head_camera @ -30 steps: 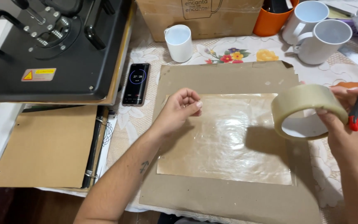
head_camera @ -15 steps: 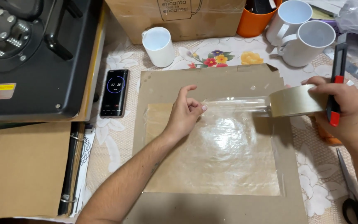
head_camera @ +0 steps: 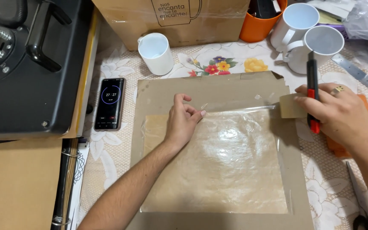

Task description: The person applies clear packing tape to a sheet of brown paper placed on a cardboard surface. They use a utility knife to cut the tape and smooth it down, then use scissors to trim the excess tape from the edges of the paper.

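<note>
A brown cardboard sheet (head_camera: 218, 87) lies flat on the table, with a paler sheet covered in shiny clear film (head_camera: 218, 166) on top of it. My left hand (head_camera: 183, 121) pinches the free end of a strip of clear tape (head_camera: 239, 108) at the film's upper edge. My right hand (head_camera: 341, 117) grips the tape roll (head_camera: 289, 106) at the cardboard's right edge, together with a red and black utility knife (head_camera: 312, 87) that points away from me. The strip runs stretched between both hands.
A black heat press (head_camera: 26, 64) fills the left side, beside a phone (head_camera: 110, 103) showing a timer. White mugs (head_camera: 156, 53) (head_camera: 314, 47), an orange cup (head_camera: 260, 23) and a cardboard box (head_camera: 171, 19) stand at the back. Scissors (head_camera: 363, 200) lie at the right edge.
My right hand has brought the tape roll down to the cardboard and pulled it rightward, drawing out a longer strip. My left hand keeps hold of the tape end at the film's upper edge.
</note>
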